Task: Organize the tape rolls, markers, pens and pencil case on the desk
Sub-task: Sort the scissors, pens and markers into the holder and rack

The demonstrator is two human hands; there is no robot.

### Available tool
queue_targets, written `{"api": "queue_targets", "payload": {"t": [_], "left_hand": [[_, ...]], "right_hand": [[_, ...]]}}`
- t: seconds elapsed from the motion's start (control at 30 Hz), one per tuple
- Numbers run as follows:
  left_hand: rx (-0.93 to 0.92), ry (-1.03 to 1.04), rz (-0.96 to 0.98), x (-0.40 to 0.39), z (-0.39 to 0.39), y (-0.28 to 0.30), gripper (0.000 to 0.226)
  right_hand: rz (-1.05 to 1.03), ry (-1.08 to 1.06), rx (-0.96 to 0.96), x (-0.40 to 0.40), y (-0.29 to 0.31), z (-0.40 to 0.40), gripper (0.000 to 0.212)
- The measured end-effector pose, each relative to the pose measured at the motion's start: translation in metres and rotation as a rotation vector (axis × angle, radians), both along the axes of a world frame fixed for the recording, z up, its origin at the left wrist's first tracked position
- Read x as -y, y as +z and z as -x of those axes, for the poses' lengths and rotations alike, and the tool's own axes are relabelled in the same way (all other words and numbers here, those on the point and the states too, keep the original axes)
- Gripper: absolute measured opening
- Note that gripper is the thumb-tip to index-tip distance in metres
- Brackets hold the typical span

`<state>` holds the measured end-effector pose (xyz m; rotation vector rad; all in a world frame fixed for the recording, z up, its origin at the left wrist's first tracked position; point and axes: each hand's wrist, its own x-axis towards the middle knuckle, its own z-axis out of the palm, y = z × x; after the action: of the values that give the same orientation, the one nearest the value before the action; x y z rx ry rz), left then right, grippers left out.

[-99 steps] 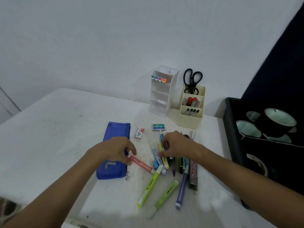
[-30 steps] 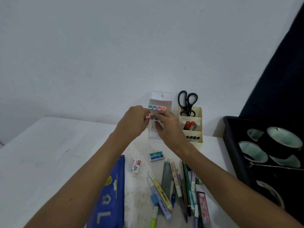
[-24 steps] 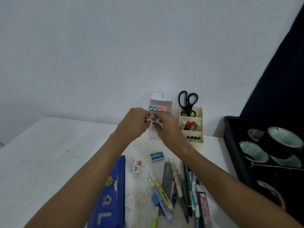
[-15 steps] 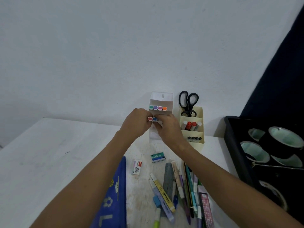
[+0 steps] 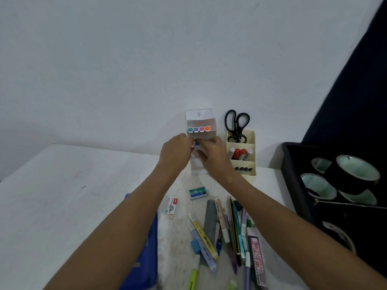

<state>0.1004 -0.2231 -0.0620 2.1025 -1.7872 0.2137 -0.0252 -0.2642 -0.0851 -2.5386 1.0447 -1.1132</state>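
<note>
A white tiered marker holder [image 5: 200, 119] stands at the back by the wall, with teal, purple, pink and orange marker ends [image 5: 198, 129] in its top tier. Both hands meet at its second tier. My left hand [image 5: 175, 151] pinches a red-capped marker [image 5: 192, 144] and my right hand [image 5: 212, 156] pinches a blue-capped marker [image 5: 197, 144]; only the cap ends show between my fingers. Loose pens and highlighters [image 5: 228, 229] lie piled in front of me. The blue pencil case [image 5: 147, 248] lies under my left forearm. Tape rolls [image 5: 356, 171] sit in a black tray [image 5: 292, 174] on the right.
A cream organizer [image 5: 251, 139] beside the holder carries black scissors [image 5: 236, 124], red and white markers and dark pens. A green staples box [image 5: 198, 193] and a small white box [image 5: 171, 205] lie on the white desk [image 5: 62, 195]. The wall stands close behind.
My hands left the pile on the desk, each carrying a marker, and rose to the white holder. Over the last second the red and blue caps settled into the second tier.
</note>
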Motion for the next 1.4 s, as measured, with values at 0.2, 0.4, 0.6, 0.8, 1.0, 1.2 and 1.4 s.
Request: {"api": "queue_targets", "payload": {"t": [0.2,0.4,0.6,0.8,1.0,1.2,1.4], "left_hand": [[-0.041,-0.064,-0.051,-0.011,0.002,-0.004,0.035],[-0.207,-0.134,-0.015,-0.069,0.02,-0.011,0.053],[-0.214,-0.222,-0.439,-0.123,0.024,-0.041,0.024],[-0.132,-0.402,-0.605,-0.141,0.035,-0.056,0.031],[0.066,-0.443,-0.522,-0.145,0.037,-0.062,0.027],[0.169,-0.403,-0.47,-0.138,0.018,-0.067,0.022],[0.069,-0.223,-0.363,-0.127,-0.009,-0.043,0.025]], "right_hand": [[-0.183,0.06,-0.147,-0.015,0.011,0.011,0.061],[-0.211,0.113,-0.148,-0.033,0.002,0.036,0.06],[-0.426,0.345,-0.57,-0.095,-0.003,0.072,0.024],[-0.569,0.272,-0.884,-0.119,-0.02,0.072,0.024],[-0.631,0.202,-0.833,-0.122,-0.028,0.072,0.027],[-0.759,0.125,-0.671,-0.118,-0.022,0.072,0.044],[-0.772,-0.01,-0.293,-0.101,0.011,0.079,0.029]]}}
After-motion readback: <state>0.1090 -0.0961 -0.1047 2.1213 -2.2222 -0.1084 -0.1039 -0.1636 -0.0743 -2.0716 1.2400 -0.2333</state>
